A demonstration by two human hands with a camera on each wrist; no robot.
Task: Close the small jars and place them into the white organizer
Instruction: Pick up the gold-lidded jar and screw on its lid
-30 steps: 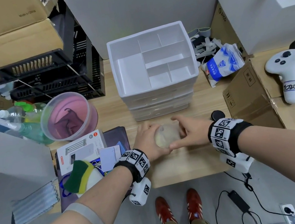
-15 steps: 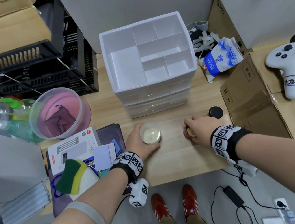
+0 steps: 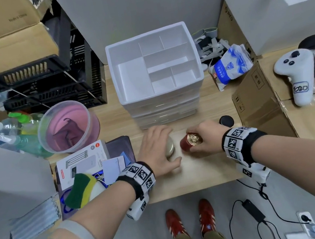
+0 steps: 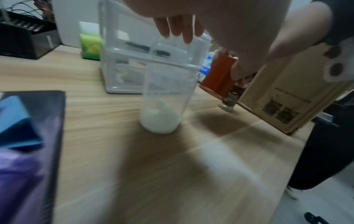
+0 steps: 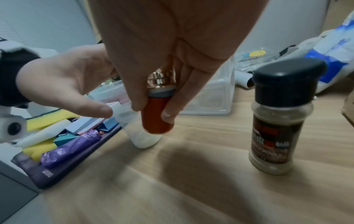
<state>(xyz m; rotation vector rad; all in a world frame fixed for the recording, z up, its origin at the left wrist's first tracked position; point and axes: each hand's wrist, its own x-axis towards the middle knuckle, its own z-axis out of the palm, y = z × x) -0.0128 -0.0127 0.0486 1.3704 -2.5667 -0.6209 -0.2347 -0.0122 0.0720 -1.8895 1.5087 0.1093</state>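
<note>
On the bench (image 3: 200, 174), counted one white organizer (image 3: 114, 68), one clear tub (image 3: 42, 133), two grips and three small jars. Found six compartments in the organizer's top tray, with clear drawers stacked beneath; could not make out the drawers' blurred contents. Saw a pink cloth (image 3: 67, 132) bunched in the tub, left of the organizer. Noted the left grip (image 3: 157, 149) spread loose, fingers straight, over the clear jar (image 4: 162, 106); could not tell whether touching. Made out white powder low in that upright jar, standing on the bench just in front of the organizer. Found the right grip (image 3: 206, 140) clamped round the red jar (image 3: 186, 145), gold-capped, tilted, just beside the clear one. Spotted the black-capped pepper jar (image 5: 277, 121) upright on the bench near the right grip, untouched.
</note>
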